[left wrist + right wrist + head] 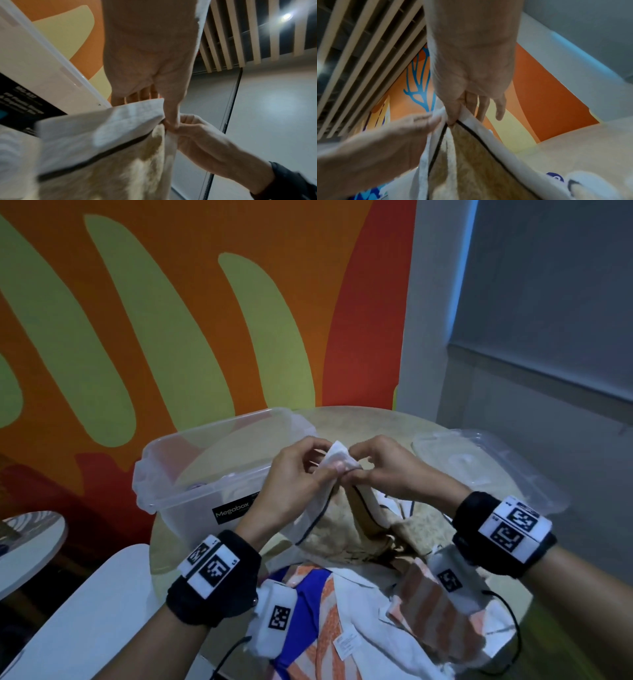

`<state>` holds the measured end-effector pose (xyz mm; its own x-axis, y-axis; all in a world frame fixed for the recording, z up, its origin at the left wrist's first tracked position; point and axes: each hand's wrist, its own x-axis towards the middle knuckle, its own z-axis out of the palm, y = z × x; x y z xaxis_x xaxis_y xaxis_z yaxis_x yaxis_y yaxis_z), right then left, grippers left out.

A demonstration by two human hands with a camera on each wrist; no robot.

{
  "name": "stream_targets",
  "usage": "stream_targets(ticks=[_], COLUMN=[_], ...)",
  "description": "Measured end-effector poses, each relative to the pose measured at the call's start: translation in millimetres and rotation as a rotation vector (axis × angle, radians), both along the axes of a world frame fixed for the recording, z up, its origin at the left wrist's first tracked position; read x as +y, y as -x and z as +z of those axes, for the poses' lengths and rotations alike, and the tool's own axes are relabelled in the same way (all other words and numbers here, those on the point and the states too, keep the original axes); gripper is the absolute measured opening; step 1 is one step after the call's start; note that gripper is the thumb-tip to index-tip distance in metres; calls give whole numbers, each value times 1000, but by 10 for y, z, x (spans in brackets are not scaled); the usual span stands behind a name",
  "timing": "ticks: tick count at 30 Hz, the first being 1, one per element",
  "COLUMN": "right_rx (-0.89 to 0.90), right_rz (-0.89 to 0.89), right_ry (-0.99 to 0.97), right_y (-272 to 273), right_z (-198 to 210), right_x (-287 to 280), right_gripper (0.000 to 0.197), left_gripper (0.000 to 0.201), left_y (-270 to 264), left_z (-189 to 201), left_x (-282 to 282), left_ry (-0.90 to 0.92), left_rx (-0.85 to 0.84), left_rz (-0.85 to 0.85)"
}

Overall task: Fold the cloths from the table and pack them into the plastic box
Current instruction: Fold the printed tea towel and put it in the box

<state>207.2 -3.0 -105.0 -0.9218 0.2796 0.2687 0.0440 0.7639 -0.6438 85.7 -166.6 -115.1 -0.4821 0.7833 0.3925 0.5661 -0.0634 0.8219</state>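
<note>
Both hands meet above the round table, holding a white cloth with a thin black line and a tan patch [337,460] [106,135] [471,155] by its top corners. My left hand [301,470] [169,121] pinches one corner between thumb and fingers. My right hand [373,465] [452,120] pinches the adjoining corner, its other fingers spread. The cloth hangs down to the table. The clear plastic box [191,474] [42,65] with a black label stands open just left of the hands.
A heap of other cloths [359,611], white, orange-striped and blue, lies at the table's near edge. The clear box lid [486,460] rests at the right on the table [359,419]. A white chair [85,611] stands at the lower left, a painted wall behind.
</note>
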Motion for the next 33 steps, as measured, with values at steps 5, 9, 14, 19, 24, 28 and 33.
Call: stream_targets(ticks=[5, 9, 14, 19, 24, 28, 33], right_rx=[119, 24, -16, 194, 365, 476, 492], right_rz=[-21, 89, 54, -163, -269, -302, -171], right_ry=[255, 388, 373, 518, 504, 513, 740], right_y=[-25, -197, -167, -229, -212, -136, -258], right_z=[50, 116, 36, 295, 613, 872, 1081], right_x=[145, 130, 136, 328, 317, 276, 413], right_gripper=[28, 23, 36, 14, 30, 28, 28], left_gripper=[40, 17, 23, 7, 25, 38, 28], left_y=[146, 180, 121, 178, 126, -229, -420], left_z=[-221, -115, 221, 514, 635, 365, 433], left_x=[-137, -152, 29, 92, 278, 411, 546], left_ry=[416, 250, 82, 156, -230, 1, 32], left_rx=[19, -176, -216, -227, -779, -640, -512], left_rz=[-63, -114, -107, -168, -175, -367, -312])
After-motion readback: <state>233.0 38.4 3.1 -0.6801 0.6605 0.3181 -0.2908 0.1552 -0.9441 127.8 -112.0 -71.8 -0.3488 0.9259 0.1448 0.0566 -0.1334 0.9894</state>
